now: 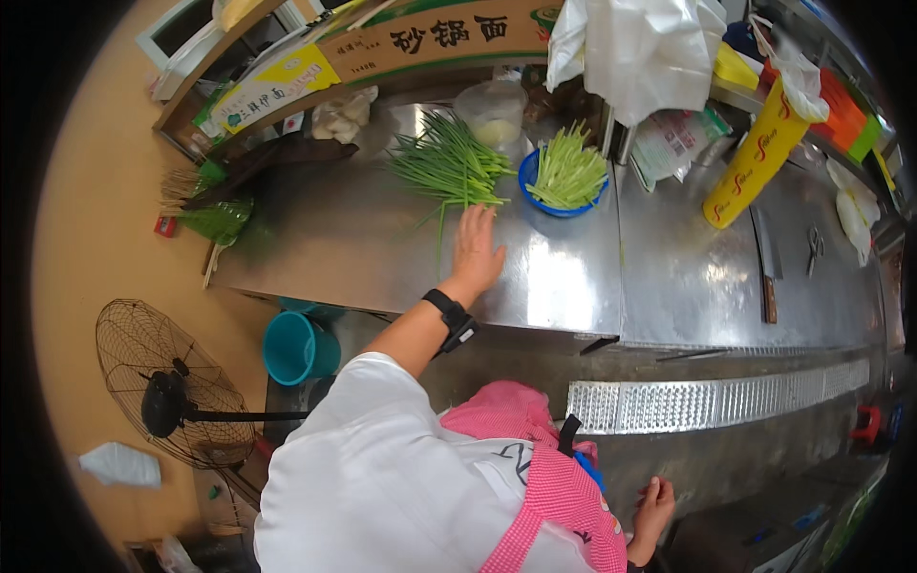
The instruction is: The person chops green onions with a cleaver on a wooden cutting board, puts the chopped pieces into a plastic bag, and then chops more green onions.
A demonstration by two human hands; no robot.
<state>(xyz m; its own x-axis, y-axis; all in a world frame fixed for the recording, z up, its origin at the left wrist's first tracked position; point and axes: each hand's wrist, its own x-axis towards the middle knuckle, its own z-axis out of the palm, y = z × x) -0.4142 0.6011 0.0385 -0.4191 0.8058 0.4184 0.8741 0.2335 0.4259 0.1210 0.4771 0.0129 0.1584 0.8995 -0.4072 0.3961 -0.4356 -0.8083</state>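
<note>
A loose heap of long green scallions or chives [455, 161] lies on the stainless-steel counter [344, 229]. My left hand [476, 251] reaches over the counter, fingers extended and thumb apart; its fingertips are at the cut ends of the heap. Whether they press on the stalks cannot be told. Just right of the heap, a blue plastic basket [529, 172] holds pale green cut stalks [569, 172]. Away from the counter, my right hand [653, 505] hangs low beside my pink checked apron [555, 487], fingers loosely bent, with nothing visible in it.
A kitchen knife [767, 265] and scissors [814, 249] lie on the right counter near a tall yellow tube-shaped package [749, 165]. White plastic bags [637, 57] hang above. A wire-caged fan [168, 394] and teal bucket [299, 349] stand left; metal drain grating [666, 406] crosses the floor.
</note>
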